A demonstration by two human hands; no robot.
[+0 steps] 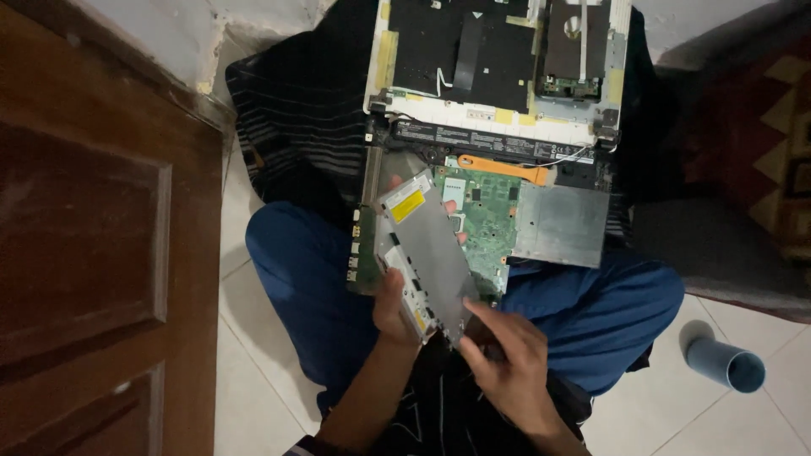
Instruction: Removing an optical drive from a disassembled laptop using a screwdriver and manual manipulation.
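An opened laptop lies across my lap, its green circuit board (488, 215) bare and its white-framed lid (498, 59) tipped away from me. Above the board I hold a flat grey metal drive (429, 245) with a yellow sticker, tilted on a diagonal. My left hand (390, 306) grips its lower left edge from beneath, and fingertips show past the far side. My right hand (507, 355) pinches the drive's near corner with thumb and fingers. A silver metal plate (561, 225) covers the right part of the laptop base.
My legs in blue trousers (297, 270) rest on a white tiled floor (659, 414). A brown wooden door (93, 253) fills the left. A blue tube (725, 359) lies on the tiles at right, next to a patterned rug (760, 160). Dark striped cloth (304, 110) lies under the laptop.
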